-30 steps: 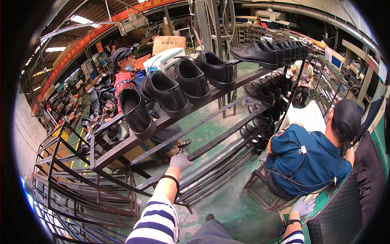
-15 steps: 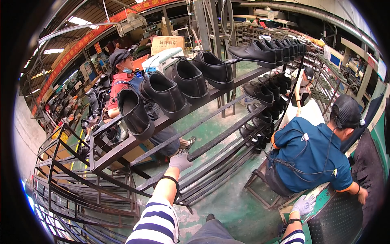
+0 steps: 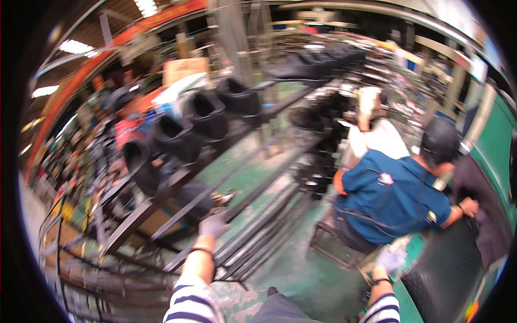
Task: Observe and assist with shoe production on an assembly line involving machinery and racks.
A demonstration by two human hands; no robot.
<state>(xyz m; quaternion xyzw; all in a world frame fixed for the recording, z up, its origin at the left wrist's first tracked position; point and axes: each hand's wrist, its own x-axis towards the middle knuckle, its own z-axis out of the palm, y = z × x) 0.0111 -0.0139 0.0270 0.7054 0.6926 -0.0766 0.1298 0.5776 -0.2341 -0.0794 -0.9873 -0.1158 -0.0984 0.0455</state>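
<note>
My left hand [image 3: 214, 225], in a pale grey glove, is closed round a dark metal bar [image 3: 269, 185] of a shoe rack. Along the rack's top rail stand black lace-up shoes [image 3: 206, 112], heels toward me. More black shoes [image 3: 318, 116] fill the lower tiers farther along. Low at the right, my right hand [image 3: 392, 258], also gloved, is beside the corner of a green-topped workbench [image 3: 412, 301]. Its fingers look stretched out and hold nothing I can see, though motion blurs them.
A co-worker in a blue shirt [image 3: 385, 188] and dark cap sits close at my right, by a black ribbed mat [image 3: 444, 282]. Beyond the rack is a person in red [image 3: 128, 132]. Bare metal racks [image 3: 102, 290] crowd the lower left. Another person bends near a white sheet [image 3: 385, 139].
My view has swung and blurred, so the rack and the seated co-worker sit farther left in the picture. My left hand stays at the rack bar; my right hand stays near the bench corner.
</note>
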